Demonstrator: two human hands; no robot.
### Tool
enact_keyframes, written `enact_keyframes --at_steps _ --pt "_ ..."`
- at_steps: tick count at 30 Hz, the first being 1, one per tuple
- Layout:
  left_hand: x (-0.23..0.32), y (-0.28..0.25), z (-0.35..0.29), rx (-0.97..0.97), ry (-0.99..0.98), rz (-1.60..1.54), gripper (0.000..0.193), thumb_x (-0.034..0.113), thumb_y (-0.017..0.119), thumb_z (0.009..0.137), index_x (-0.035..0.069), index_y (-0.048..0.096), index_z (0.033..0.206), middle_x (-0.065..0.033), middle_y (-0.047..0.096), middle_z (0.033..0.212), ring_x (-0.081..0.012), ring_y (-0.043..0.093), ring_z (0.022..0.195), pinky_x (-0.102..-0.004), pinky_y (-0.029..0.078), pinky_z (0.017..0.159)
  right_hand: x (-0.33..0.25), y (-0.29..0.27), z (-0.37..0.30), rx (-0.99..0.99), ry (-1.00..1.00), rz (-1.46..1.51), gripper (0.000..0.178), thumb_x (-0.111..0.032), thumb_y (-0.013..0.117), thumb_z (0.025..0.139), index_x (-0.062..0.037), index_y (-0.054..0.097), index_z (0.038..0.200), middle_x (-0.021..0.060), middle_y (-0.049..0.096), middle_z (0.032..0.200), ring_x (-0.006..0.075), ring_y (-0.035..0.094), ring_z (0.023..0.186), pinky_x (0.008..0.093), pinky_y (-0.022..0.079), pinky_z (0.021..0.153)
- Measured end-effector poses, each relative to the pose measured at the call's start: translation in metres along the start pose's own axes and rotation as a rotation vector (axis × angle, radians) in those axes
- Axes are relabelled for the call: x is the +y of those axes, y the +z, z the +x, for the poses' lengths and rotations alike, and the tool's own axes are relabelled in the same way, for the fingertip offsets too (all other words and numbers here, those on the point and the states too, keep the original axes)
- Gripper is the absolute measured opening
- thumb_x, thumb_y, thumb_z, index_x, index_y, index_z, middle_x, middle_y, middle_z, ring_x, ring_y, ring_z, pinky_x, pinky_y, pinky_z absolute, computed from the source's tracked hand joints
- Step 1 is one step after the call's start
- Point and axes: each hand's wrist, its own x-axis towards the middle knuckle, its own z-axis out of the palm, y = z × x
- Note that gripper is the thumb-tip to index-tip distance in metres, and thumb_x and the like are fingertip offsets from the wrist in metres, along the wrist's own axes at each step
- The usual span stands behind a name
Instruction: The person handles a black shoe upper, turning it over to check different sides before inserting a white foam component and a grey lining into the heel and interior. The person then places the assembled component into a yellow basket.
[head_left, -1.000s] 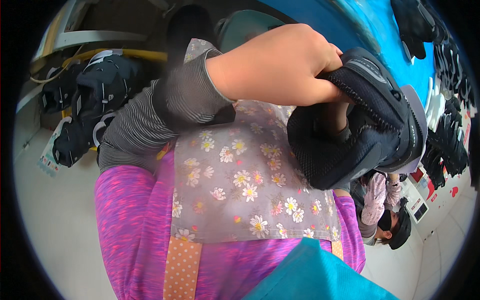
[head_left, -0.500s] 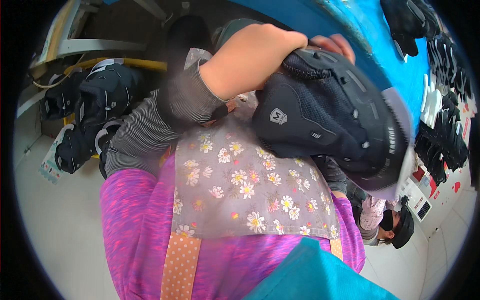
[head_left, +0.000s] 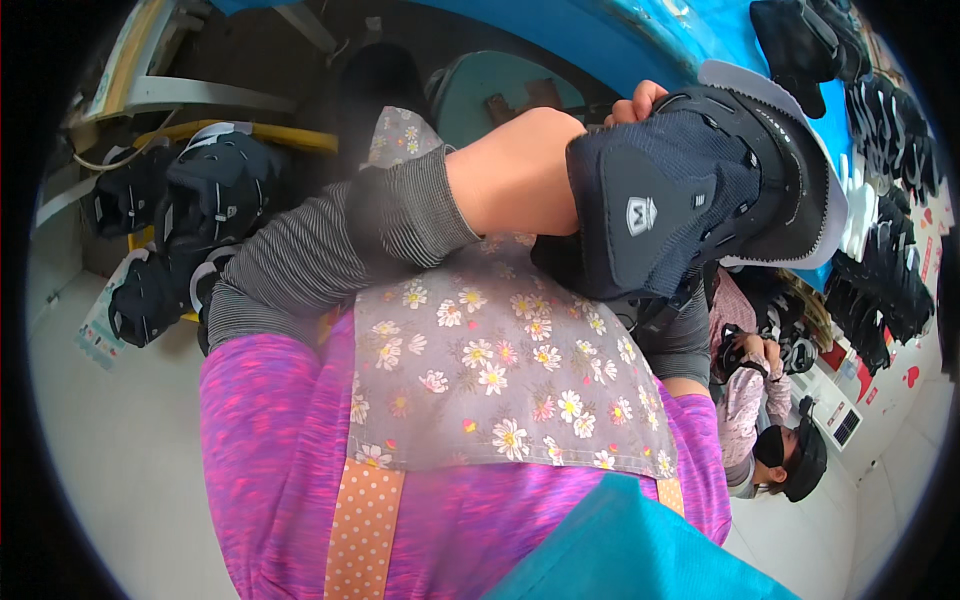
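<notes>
A dark navy shoe upper (head_left: 650,215) is held up in front of my flowered apron (head_left: 490,340). It has mesh panels, a pale badge on its heel side and a light grey flange along its toe edge. My left hand (head_left: 525,165) reaches from the left to the heel side; its fingers are hidden behind or inside the upper. The curled fingers of my right hand (head_left: 637,104) show over the upper's far edge, while the rest of that hand is hidden behind it.
Several dark shoe uppers (head_left: 215,185) hang on a yellow-framed rack at left. A blue table (head_left: 640,45) lies beyond my hands, a round pale-green stool (head_left: 505,85) near it. Black pieces (head_left: 885,260) line the right side. A masked co-worker (head_left: 765,430) handles a dark item at lower right.
The upper has turned and shifted right and up, so its badge side faces me more. My left hand has moved from its top edge down behind the heel side.
</notes>
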Motion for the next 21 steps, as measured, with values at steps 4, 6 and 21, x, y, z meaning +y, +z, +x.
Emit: enact_keyframes --at_steps 4,6,21 --pt "0.014 -0.017 0.007 -0.062 -0.228 0.162 0.023 0.018 0.075 0.069 0.004 0.065 0.084 -0.014 0.066 0.076 -0.0346 0.065 0.071 -0.0383 0.052 0.063 0.019 0.009 -0.006 0.063 -0.145 -0.049 0.035 -0.023 0.073 0.089 -0.0036 0.052 0.11 0.0157 0.059 0.091 0.0313 0.062 0.097 0.0436 0.058 0.081" --pt "0.009 -0.014 0.011 0.06 -0.194 0.079 0.02 0.023 0.073 0.07 0.007 0.067 0.08 -0.0128 0.066 0.071 -0.0338 0.066 0.068 -0.0399 0.052 0.06 0.024 0.013 -0.01 0.081 -0.22 -0.08 0.035 -0.023 0.072 0.089 -0.0034 0.052 0.11 0.0159 0.059 0.091 0.0314 0.062 0.097 0.0437 0.058 0.081" --pt "0.007 -0.015 0.007 0.19 -0.289 -0.035 0.017 0.017 0.074 0.072 0.002 0.066 0.078 -0.0168 0.061 0.066 -0.0333 0.061 0.059 -0.0372 0.047 0.055 0.029 0.004 -0.016 0.142 -0.431 -0.168 0.034 -0.023 0.071 0.09 -0.0022 0.052 0.109 0.0171 0.06 0.092 0.0318 0.063 0.096 0.0447 0.058 0.08"
